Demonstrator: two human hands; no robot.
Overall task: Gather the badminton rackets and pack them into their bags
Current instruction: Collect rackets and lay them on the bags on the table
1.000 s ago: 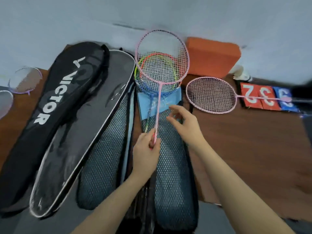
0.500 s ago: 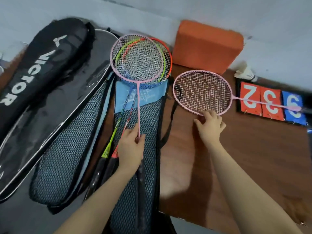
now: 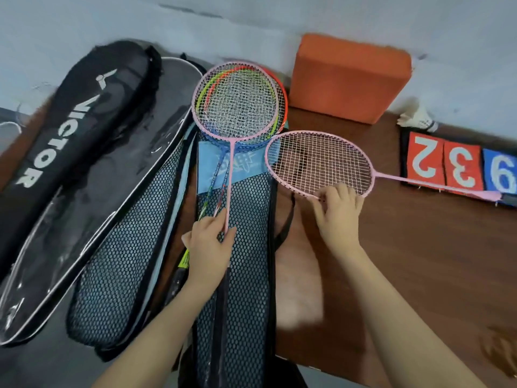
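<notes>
Several rackets (image 3: 237, 107) atop mesh bag (image 3: 240, 275)

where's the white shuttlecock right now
In the head view, the white feathered shuttlecock lies far right by the wall, between the orange foam block and the numbered score cards.

Two pink rackets (image 3: 319, 163); green, orange and blue rackets (image 3: 281, 91) beneath one; black bag (image 3: 70, 130) lettered white; blue mesh bag (image 3: 246, 247); orange block (image 3: 349, 79); brown table (image 3: 419, 261).
</notes>
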